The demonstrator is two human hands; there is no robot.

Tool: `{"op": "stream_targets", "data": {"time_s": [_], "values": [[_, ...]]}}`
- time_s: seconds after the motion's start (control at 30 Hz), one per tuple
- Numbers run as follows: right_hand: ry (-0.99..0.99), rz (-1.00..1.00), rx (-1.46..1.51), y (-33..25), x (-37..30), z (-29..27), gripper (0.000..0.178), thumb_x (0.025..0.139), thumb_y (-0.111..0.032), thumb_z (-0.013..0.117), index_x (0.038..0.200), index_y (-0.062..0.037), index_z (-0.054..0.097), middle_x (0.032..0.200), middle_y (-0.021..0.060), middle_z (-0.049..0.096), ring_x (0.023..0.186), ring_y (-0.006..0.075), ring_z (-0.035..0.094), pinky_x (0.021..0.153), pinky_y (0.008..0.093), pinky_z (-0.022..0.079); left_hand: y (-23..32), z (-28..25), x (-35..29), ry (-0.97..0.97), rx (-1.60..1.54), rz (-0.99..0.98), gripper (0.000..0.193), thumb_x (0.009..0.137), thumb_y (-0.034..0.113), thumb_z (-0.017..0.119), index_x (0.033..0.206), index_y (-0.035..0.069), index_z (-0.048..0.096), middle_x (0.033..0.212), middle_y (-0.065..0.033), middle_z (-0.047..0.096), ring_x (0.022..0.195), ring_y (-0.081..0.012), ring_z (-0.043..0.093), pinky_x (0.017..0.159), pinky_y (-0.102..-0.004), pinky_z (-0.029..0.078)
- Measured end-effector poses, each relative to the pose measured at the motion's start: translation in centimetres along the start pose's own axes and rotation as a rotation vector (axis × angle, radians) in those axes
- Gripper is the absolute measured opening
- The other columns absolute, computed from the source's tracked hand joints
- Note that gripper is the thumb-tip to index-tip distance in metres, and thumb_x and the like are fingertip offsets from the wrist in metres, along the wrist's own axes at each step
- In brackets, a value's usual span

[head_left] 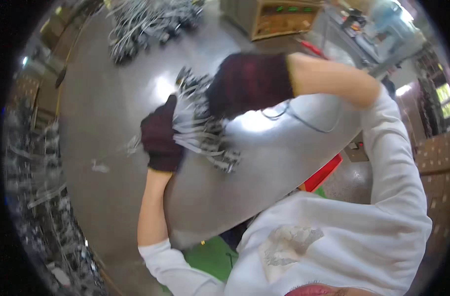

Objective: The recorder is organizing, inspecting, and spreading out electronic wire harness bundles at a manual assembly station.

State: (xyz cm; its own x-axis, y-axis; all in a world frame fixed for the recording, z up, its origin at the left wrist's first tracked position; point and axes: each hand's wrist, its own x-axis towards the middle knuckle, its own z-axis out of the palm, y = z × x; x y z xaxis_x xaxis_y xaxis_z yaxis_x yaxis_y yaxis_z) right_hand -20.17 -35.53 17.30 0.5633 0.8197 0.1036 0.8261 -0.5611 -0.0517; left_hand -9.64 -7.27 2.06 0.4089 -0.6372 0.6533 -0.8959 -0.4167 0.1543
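Both of my hands wear dark maroon knit gloves with yellow cuffs. My left hand (pixel 162 135) is closed around a bundle of white cables (pixel 198 135) on the grey metal table, its thumb sticking up. Grey connector ends fan out from the bundle to the right of that hand, and a few white ends poke out on its left. My right hand (pixel 249 85) is over the far right side of the bundle, smeared by motion. Its fingers are hidden, so a hold cannot be made out. A thin dark cord (pixel 309 123) curves across the table beside it.
A large heap of similar cables (pixel 151 27) lies at the table's far side. More cables (pixel 47 197) are massed along the left. A wooden box (pixel 284 19) stands at the back, a red bin (pixel 323 172) below the right edge, and stacked cartons (pixel 437 153) at the far right.
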Motion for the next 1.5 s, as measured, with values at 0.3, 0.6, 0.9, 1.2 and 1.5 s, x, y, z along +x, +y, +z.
{"op": "stream_targets", "data": {"time_s": [0.3,0.6,0.9,1.2,1.5], "values": [[-0.146,0.313,-0.137,-0.2,-4.9,0.7,0.024,0.095,-0.026,0.084,0.111,-0.0092,0.078,0.117,0.0094,0.073,0.11,0.0334,0.072,0.095,0.048,0.059,0.6,-0.5,0.2,0.001,-0.086,-0.007,0.076,0.086,0.002,0.065,0.161,0.013,0.06,0.124,-0.0187,0.074,0.108,-0.04,0.068,0.097,-0.0513,0.052],[0.256,0.482,-0.017,-2.8,-1.6,8.1,0.07,0.085,-0.037,0.091,0.145,-0.015,0.062,0.11,0.017,0.076,0.1,0.0406,0.076,0.086,0.0551,0.061,0.8,-0.7,0.4,-0.057,0.073,-0.018,0.074,0.086,0.012,0.073,0.159,0.024,0.066,0.134,-0.0169,0.076,0.117,-0.0381,0.071,0.106,-0.051,0.053],[-0.038,0.413,-0.507,-2.4,-0.8,5.7,0.042,0.094,-0.026,0.073,0.136,-0.0221,0.073,0.107,0.0061,0.071,0.093,0.0263,0.073,0.07,0.0448,0.059,1.6,-1.6,0.9,-0.187,0.052,-0.072,0.067,0.093,0.009,0.062,0.157,0.025,0.068,0.133,-0.0165,0.076,0.113,-0.0364,0.071,0.103,-0.0497,0.053],[0.516,0.065,-0.628,-2.1,7.1,0.9,0.036,0.092,-0.037,0.079,0.126,-0.0236,0.077,0.137,0.0016,0.068,0.137,0.0257,0.061,0.107,0.0385,0.056,-0.3,1.3,-1.8,0.067,0.02,0.045,0.053,0.089,0.01,0.069,0.142,0.011,0.073,0.131,-0.0175,0.073,0.115,-0.0414,0.069,0.102,-0.0538,0.054],[0.447,-0.425,-0.218,-2.7,17.0,5.3,0.044,0.093,-0.03,0.071,0.135,-0.0174,0.075,0.152,0.0083,0.067,0.152,0.034,0.054,0.132,0.0568,0.039,-1.3,-1.0,-4.5,-0.105,-0.082,0.028,0.065,0.092,0.021,0.075,0.155,0.013,0.063,0.117,-0.0202,0.072,0.104,-0.0427,0.069,0.091,-0.053,0.055]]}}
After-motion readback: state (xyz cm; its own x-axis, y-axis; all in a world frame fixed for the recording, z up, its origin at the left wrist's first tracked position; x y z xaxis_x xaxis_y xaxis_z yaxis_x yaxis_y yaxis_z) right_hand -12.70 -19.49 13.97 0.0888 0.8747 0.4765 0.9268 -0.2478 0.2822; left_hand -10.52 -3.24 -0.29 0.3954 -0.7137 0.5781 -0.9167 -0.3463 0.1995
